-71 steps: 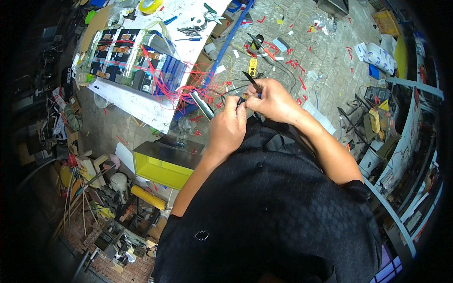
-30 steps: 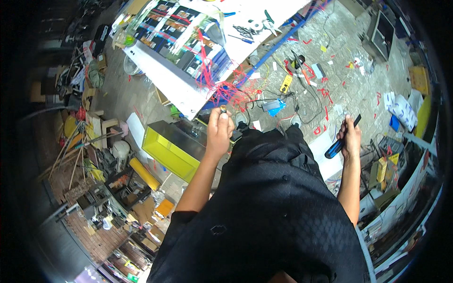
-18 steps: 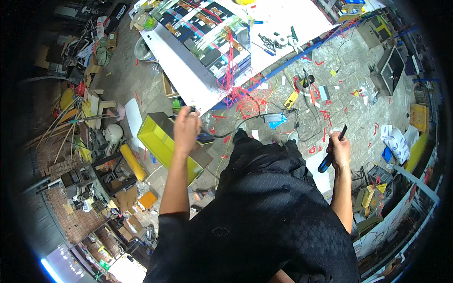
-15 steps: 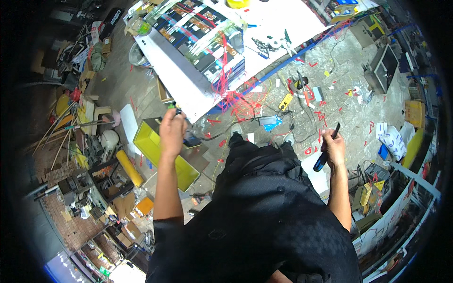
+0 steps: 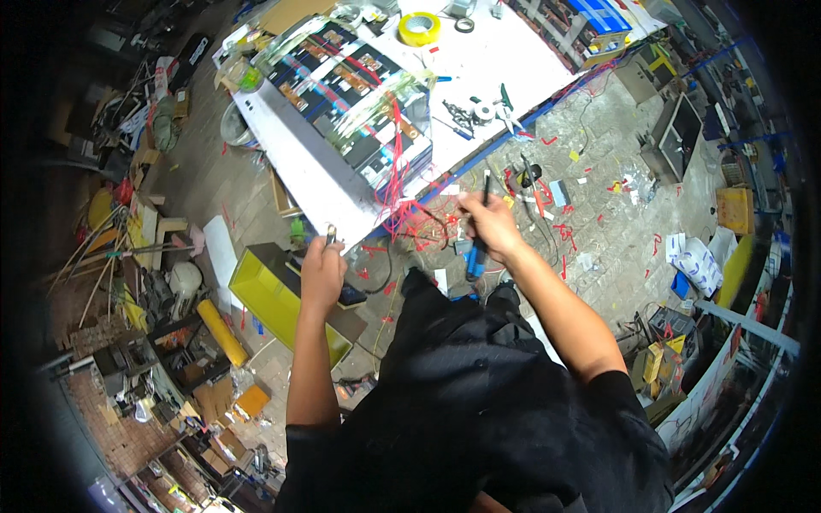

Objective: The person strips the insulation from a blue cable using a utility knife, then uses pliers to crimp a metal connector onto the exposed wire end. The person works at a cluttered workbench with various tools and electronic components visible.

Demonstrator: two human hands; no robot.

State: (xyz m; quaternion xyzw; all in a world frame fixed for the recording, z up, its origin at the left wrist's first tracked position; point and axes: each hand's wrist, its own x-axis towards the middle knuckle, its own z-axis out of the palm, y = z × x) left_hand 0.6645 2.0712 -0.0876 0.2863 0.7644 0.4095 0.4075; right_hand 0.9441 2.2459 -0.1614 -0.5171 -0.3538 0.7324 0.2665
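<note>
My right hand [image 5: 498, 229] is closed around a slim black tool with a blue end [image 5: 475, 262]; its exact kind I cannot make out. The thin dark tip points up, off the near edge of the white table [image 5: 329, 201]. At the table's near left corner, my left hand [image 5: 323, 278] is closed on a small object with a shiny metal top [image 5: 331, 231], mostly hidden by the fingers. On the table sits a large battery pack [image 5: 359, 158] with black cells, copper-coloured plates and clear film. Red wires [image 5: 395, 175] hang from its near corner, apart from both hands.
A roll of yellow tape [image 5: 419, 29], a white roll [image 5: 484, 111] and small tools lie on the table. A second pack with a blue top [image 5: 599, 17] stands far right. A green-yellow bin [image 5: 265, 295] is beside my left forearm. Red scraps and cables litter the floor.
My right hand has swung left and slightly up with the tool, from my right side to near the table. My left hand has lowered slightly. The whole view has shifted a little.
</note>
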